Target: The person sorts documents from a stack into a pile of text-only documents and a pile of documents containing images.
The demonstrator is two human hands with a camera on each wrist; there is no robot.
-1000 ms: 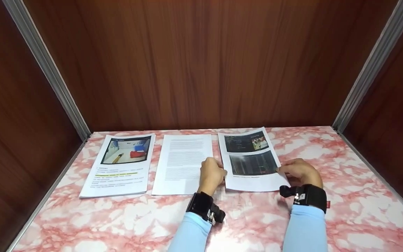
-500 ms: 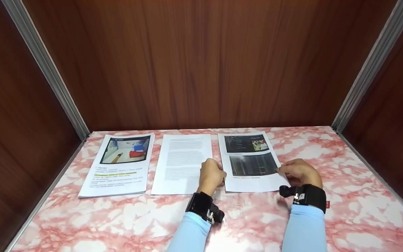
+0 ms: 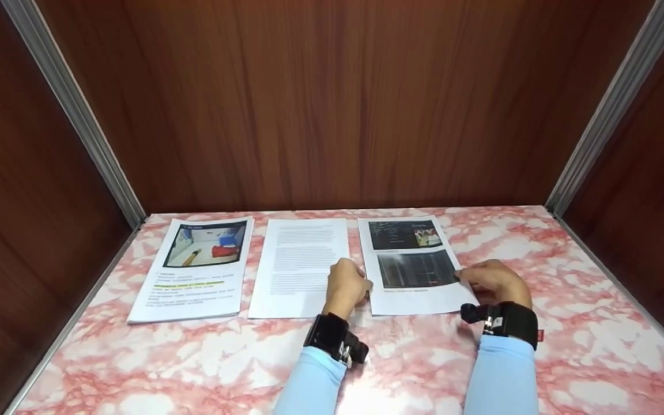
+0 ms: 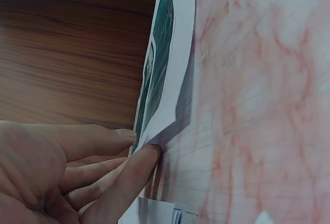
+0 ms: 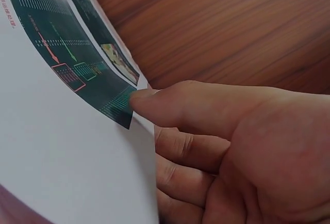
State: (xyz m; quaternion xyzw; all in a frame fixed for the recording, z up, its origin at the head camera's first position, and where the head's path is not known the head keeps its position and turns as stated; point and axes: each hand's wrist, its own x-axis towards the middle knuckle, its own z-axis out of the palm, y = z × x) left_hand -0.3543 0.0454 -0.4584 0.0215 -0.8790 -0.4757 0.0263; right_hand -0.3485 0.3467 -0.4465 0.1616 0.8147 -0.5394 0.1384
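A printed sheet of paper [image 3: 412, 302] with two dark pictures lies at the right of the three paper places, held by both hands. My left hand [image 3: 348, 286] pinches its left edge between thumb and fingertips. On the opposite edge my right hand [image 3: 496, 280] grips it, thumb on top of the lower picture's corner and the other fingers underneath. In the right wrist view the sheet [image 5: 77, 136] bows up towards that thumb. The left wrist view shows its near edge [image 4: 178, 80] raised off the table, with a shadow beneath.
A text-only page [image 3: 300, 259] lies to the left, partly behind my left hand. Farther left is a paper stack [image 3: 193, 305] with a colour picture and a yellow highlighted line. Brown wood-grain panels [image 3: 309, 104] enclose the pink-and-white marbled table [image 3: 240, 374].
The far end of the held sheet has come down a little and lies flatter than a second ago. Both hands stay at its edges, almost still.
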